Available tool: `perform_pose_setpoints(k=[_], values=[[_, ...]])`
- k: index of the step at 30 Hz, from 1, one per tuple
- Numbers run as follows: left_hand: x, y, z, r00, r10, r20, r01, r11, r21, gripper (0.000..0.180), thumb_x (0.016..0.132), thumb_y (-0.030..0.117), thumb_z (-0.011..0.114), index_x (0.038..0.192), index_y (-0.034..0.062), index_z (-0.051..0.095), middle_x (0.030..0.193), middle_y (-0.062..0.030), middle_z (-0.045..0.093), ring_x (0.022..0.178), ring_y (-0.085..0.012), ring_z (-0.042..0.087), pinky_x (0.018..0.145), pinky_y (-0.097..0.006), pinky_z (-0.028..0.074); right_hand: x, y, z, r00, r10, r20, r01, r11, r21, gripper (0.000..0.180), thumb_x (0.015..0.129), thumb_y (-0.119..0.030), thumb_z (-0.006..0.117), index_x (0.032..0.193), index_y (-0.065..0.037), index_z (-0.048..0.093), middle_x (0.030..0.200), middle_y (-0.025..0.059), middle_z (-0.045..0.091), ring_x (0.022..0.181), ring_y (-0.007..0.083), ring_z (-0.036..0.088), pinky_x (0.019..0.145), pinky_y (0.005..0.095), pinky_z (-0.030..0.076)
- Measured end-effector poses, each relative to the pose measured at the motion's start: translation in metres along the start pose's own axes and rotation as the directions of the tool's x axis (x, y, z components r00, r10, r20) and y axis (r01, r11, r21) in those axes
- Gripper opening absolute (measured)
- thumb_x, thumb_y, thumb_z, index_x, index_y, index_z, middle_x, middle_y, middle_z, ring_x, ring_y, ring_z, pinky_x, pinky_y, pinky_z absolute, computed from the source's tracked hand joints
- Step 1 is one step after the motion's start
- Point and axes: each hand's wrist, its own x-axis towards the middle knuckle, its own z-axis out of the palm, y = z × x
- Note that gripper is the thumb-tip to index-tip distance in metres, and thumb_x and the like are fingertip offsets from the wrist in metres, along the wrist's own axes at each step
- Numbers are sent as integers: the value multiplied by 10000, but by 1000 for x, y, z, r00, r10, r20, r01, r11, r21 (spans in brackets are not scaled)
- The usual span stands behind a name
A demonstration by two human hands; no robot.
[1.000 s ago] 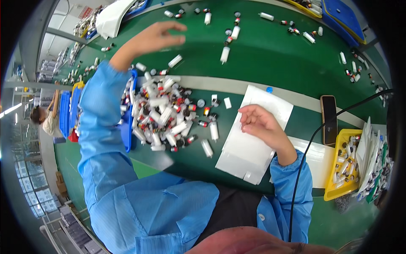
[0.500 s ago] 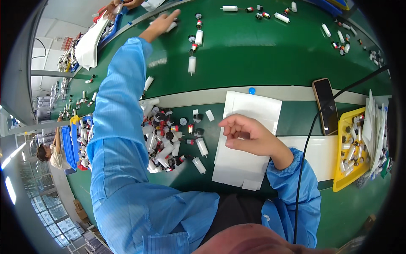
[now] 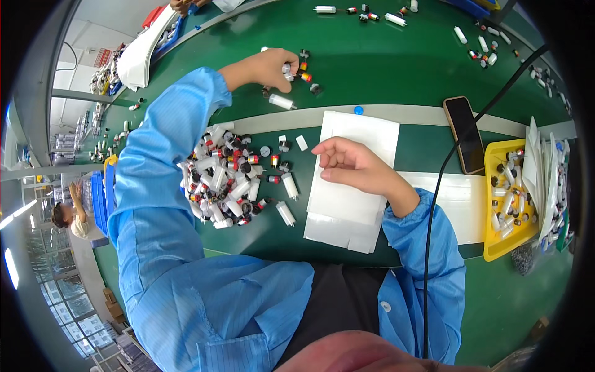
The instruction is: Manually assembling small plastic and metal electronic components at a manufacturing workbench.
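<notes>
On the green surface beyond the pale strip, my left hand (image 3: 268, 68) curls its fingers round several small white, black and red cylindrical parts (image 3: 289, 72). A longer white cylinder (image 3: 282, 101) with a thin tip lies just below that hand. My right hand (image 3: 354, 166) hovers over, or rests on, white sheets (image 3: 361, 214); its fingers are loosely bent, the thumb is apart, and nothing shows between them. Between my arms, a heap of white cylinders and black-and-red parts (image 3: 226, 177) covers the near bench. A few loose parts lie beside it, among them a white cylinder (image 3: 286, 213).
A phone (image 3: 463, 133) lies right of the sheets, with a black cable (image 3: 441, 186) crossing the view nearby. At the right stands a yellow tray (image 3: 496, 253) of parts beside plastic bags. More white cylinders (image 3: 395, 19) lie along the far belt. Another person's hand (image 3: 184, 6) shows at far left.
My left hand has come nearer and to the right, its fingers now bent round the small parts. My right hand keeps its pose over the sheets; the whole view has shifted slightly.
</notes>
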Motion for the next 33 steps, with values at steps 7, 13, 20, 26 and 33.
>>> perform_pose_setpoints(k=[7,13,20,26,33], values=[[-179,52,-34,968,27,-249,-95,959,-266,371,691,-48,620,1023,89,532,834,6,538,645,-51,523,500,-239,433,0,6,6,1000,-13,-4,14,997,75,380,926,-75,700,1270,0,559,997,14,595,895,68,610,790,221,498],[-275,34,78,820,-117,-560,73,992,-100,362,675,49,684,1031,55,617,1100,-129,600,1090,-300,580,951,-384,462,3,4,8,1000,6,-3,-6,1000,15,404,914,-69,710,1282,-9,556,993,16,590,876,79,599,779,227,495],[-281,6,103,679,-224,-699,34,961,-275,424,811,192,798,1189,64,655,1347,-129,591,1229,-257,565,1031,-386,428,-8,-24,20,984,-15,179,129,753,-645,408,813,-199,778,1163,-35,647,957,93,633,899,204,640,803,339,521],[-228,35,25,800,77,-595,-35,996,81,417,878,217,721,1257,82,610,1347,-118,602,1248,-271,563,1013,-421,440,-23,-28,28,972,-150,179,227,427,-875,310,841,-215,677,1094,-37,669,971,150,662,918,354,649,823,452,525],[54,36,-17,877,295,-380,-140,913,384,391,928,226,630,1273,45,601,1228,-186,626,1154,-320,598,989,-406,463,-34,-30,21,936,-344,-77,47,338,-940,162,876,-194,663,978,-68,666,792,134,656,723,352,660,648,448,537]])
